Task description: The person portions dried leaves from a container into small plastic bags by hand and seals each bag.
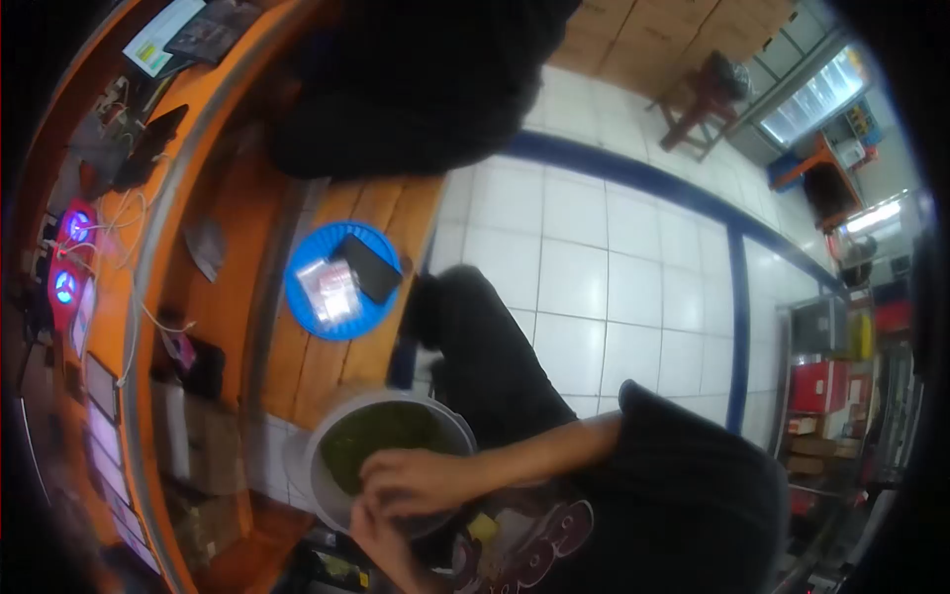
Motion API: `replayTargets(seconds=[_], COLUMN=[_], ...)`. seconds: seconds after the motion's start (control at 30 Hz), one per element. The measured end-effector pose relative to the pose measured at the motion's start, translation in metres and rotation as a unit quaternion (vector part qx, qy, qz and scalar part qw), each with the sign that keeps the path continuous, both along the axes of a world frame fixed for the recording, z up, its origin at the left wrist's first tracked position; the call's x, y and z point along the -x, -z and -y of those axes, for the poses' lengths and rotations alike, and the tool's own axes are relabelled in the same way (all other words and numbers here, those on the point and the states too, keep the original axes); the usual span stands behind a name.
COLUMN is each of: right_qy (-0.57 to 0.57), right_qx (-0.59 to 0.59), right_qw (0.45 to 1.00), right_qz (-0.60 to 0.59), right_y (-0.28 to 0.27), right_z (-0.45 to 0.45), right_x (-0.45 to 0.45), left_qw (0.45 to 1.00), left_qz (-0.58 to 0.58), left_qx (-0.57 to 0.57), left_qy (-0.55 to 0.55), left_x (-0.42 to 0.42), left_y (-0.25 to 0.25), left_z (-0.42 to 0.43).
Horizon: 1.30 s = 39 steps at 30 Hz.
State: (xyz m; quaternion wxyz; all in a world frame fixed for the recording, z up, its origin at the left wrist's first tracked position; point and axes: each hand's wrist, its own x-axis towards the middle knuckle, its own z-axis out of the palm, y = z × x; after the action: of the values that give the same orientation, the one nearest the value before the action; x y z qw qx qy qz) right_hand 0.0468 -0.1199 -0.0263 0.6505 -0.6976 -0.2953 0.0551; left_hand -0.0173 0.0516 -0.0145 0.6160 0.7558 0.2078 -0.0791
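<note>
A whitish round bucket (457, 416) stands at the lower middle, with green contents (381, 436) inside that I cannot identify. Over its near side, my right hand (416, 482) reaches in from the right with bent fingers. My left hand (376, 535) comes up from the bottom edge, its fingers drawn together and meeting those of the right. Both sets of fingers look closed and are slightly blurred. Whatever they may hold between them is hidden or too small to make out.
On the wooden bench (297, 371) sits a blue plastic basket (300, 259) with clear packets (332, 292) and a dark flat object (369, 267). A person in dark clothing (416, 89) is beyond it. An orange counter (148, 267) runs along the left; a stool (701, 109) stands far back.
</note>
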Motion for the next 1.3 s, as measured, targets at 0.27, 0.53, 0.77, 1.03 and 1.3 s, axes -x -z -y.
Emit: replayTargets(seconds=[0.27,0.53,0.77,1.03,1.3], right_qy=[-0.126,-0.001,-0.058,-0.056,-0.077], right_qx=[0.023,-0.008,-0.006,0.046,0.346], right_qw=[0.96,0.975,0.951,0.963,0.906], right_qz=[-0.248,-0.22,-0.305,-0.261,0.234], right_y=[0.003,0.003,0.002,0.012,-0.012], right_z=[0.021,0.021,0.019,0.013,0.013], right_x=[-0.003,-0.003,-0.002,0.004,0.017], left_qw=[0.993,0.921,0.992,0.971,0.987], left_qz=[0.03,0.19,0.011,0.076,0.034], left_qx=[-0.082,-0.331,0.083,-0.217,-0.158], left_qy=[0.085,-0.079,-0.09,0.062,0.024], left_x=[0.019,0.013,0.017,0.016,0.019], left_y=[0.004,0.004,0.01,0.005,0.011], left_z=[0.011,0.043,0.027,0.024,-0.002])
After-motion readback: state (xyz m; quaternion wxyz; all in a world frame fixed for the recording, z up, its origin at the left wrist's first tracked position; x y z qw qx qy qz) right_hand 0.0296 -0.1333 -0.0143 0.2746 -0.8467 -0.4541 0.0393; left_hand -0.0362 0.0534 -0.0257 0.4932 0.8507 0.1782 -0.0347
